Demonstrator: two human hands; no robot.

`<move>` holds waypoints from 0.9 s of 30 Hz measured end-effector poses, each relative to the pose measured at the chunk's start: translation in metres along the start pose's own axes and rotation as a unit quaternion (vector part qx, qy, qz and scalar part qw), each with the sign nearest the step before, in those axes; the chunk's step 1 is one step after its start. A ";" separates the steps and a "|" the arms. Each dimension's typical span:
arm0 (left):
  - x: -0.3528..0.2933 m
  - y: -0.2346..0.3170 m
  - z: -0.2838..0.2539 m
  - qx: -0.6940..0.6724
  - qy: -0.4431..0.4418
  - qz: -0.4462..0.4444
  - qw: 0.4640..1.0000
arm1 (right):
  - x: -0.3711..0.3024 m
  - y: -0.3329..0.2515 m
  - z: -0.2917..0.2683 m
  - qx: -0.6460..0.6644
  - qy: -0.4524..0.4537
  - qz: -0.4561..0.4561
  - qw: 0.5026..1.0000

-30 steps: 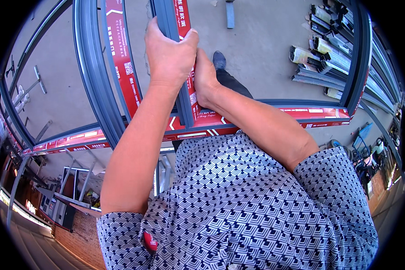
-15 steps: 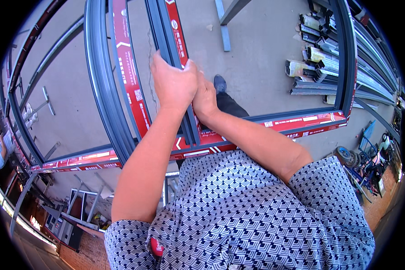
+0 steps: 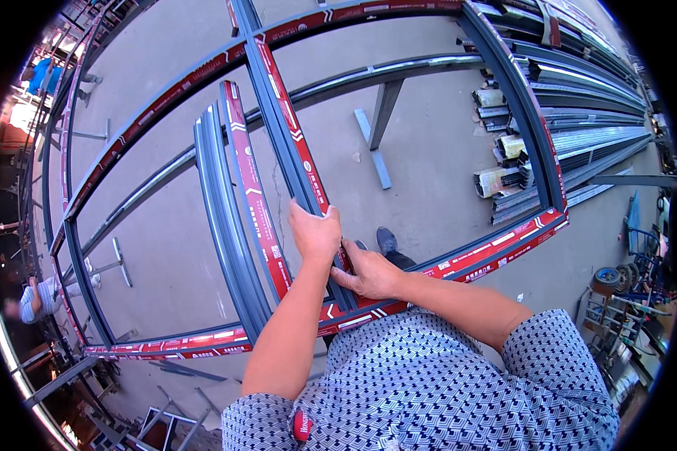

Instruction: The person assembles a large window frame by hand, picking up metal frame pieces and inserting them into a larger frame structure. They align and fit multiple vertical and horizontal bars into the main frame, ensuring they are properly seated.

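Note:
A large dark grey metal window frame (image 3: 496,252) with red printed film spreads out in front of me. Its middle bar (image 3: 289,154) runs away from my body between the frame's sides. My left hand (image 3: 316,231) is closed round this bar near its close end, thumb side up. Just below and to the right, my right hand (image 3: 370,272) holds the bar's right side, its fingertips partly hidden. To the left, a loose grey profile (image 3: 229,218) and a red-filmed strip (image 3: 254,199) lie side by side, their near ends over the close rail.
A support beam (image 3: 387,73) crosses under the frame, with a leg (image 3: 384,113) standing on the floor. Stacked metal profiles (image 3: 587,124) lie at the right. A wheeled cart with tools (image 3: 617,289) stands lower right. Another person (image 3: 41,299) is at the far left.
The view has shifted, showing more of the frame's far side. My hands, overlapping before, are now slightly apart on the middle bar, the right one nearer my body.

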State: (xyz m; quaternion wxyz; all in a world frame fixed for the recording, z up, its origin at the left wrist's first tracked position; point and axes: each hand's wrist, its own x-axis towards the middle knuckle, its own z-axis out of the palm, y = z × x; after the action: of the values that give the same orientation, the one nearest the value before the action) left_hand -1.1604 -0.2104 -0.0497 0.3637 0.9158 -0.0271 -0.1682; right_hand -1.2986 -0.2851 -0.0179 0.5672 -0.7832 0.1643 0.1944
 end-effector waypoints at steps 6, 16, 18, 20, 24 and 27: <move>0.007 0.001 0.001 0.001 0.026 0.011 1.000 | 0.008 0.001 -0.002 -0.001 -0.023 -0.024 0.999; -0.008 0.013 -0.024 0.009 -0.062 -0.034 0.997 | 0.000 0.021 -0.017 0.053 -0.004 -0.036 0.998; -0.006 0.003 -0.018 0.001 -0.018 -0.033 0.999 | -0.011 0.032 -0.040 0.008 0.018 0.003 1.000; -0.004 -0.005 -0.016 -0.006 0.004 -0.031 0.999 | -0.020 0.035 -0.058 -0.007 0.052 0.037 0.998; 0.002 -0.025 -0.012 0.019 0.031 0.019 0.999 | -0.030 0.063 -0.079 -0.009 0.146 0.036 0.989; -0.007 -0.028 -0.010 0.054 0.056 0.017 0.997 | -0.053 0.075 -0.106 0.038 0.181 0.007 0.983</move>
State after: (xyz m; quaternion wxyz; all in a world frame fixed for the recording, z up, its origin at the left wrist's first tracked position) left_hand -1.1655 -0.1820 -0.0595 0.3174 0.9415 -0.0317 -0.1086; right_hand -1.3687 -0.4069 -0.0241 0.5560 -0.7824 0.2768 0.0470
